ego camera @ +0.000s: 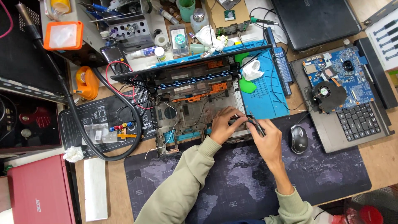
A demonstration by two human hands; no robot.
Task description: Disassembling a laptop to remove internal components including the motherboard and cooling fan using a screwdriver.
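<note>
An opened laptop base (186, 114) with its cover off lies in the middle of the desk, its screen (190, 68) tilted back behind it. My left hand (224, 123) rests on the base's right part, fingers pinching a small part there. My right hand (267, 139) is just to its right and grips a black tweezer-like tool (256, 123), whose tip points at the spot under my left fingers. What the fingers pinch is too small to make out.
A dark map-printed desk mat (248, 186) lies under my arms. A black mouse (298, 139) sits right of my right hand. Another stripped laptop with a blue board (344, 79) and fan stands far right. Blue work mat (269, 91), red laptop (39, 197), black hose (103, 155), orange tape dispenser (87, 82).
</note>
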